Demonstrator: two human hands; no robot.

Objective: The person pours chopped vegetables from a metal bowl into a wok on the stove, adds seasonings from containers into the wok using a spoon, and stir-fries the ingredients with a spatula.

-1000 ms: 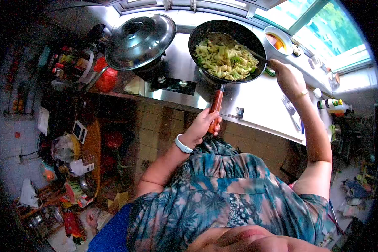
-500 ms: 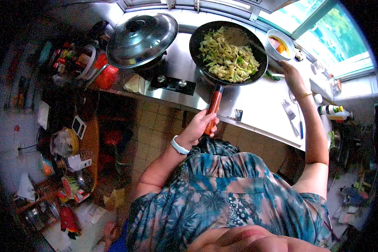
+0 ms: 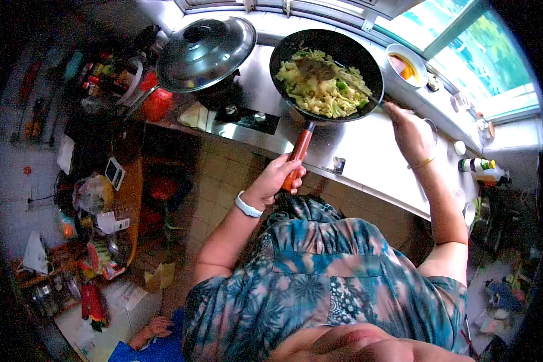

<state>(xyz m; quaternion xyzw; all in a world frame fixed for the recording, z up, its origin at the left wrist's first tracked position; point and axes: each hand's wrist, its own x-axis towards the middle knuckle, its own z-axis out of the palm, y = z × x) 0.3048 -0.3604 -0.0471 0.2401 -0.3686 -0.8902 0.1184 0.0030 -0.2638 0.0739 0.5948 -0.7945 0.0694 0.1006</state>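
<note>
My left hand is closed around the reddish-brown handle of a dark frying pan. Chopped pale-green cabbage lies in the pan, which is tilted slightly. At the pan's right rim, my right hand grips the thin handle of a spatula. Its blade is a brownish blur over the cabbage, so its exact shape is hard to make out. Just beyond the right hand stands a white bowl with orange-yellow contents.
Left of the pan, a wok with a domed metal lid sits on the stove. A red bag is beside it. Bottles stand at the right. Another person's hand and blue sleeve show at lower left.
My right hand has moved left and down towards the pan's rim. The blurred spatula blade has moved left across the cabbage. My left hand and the pan handle have shifted slightly left.
</note>
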